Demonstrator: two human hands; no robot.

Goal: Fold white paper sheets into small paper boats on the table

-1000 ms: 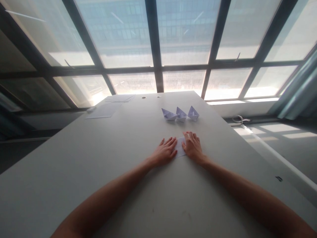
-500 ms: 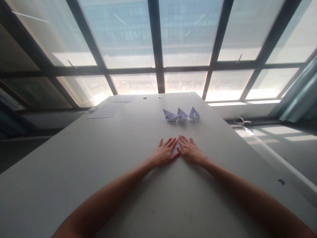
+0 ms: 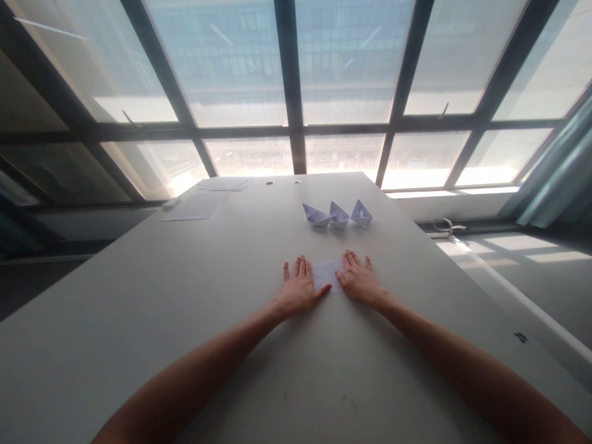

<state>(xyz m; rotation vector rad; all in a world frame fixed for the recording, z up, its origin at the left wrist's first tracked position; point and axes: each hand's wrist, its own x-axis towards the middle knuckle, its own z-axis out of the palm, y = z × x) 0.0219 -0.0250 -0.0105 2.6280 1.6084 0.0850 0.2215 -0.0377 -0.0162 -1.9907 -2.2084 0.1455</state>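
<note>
"While the left hand and the right hand are lying palm down on the worktop, what is occupying the gap between them?"

"A small piece of white paper is lying flat there, each hand covering one side of it; three paper boats are standing in a row beyond."

"How is the step in hand best being done?"

"The hands are seemingly pressing the paper smooth. Working well is probably meaning even, gentle weight, strokes running outward from the middle, and neither palm dragging the paper askew."

"And how are the fingers being set?"

"Those of the left hand are pointing forward, straight and slightly apart, the thumb slanting across the near part. On the right hand, the longer fingers are lying close together, the little finger is standing off, and the thumb is resting on the paper. Neither hand is clamping anything; the arms are converging toward the paper."
</note>
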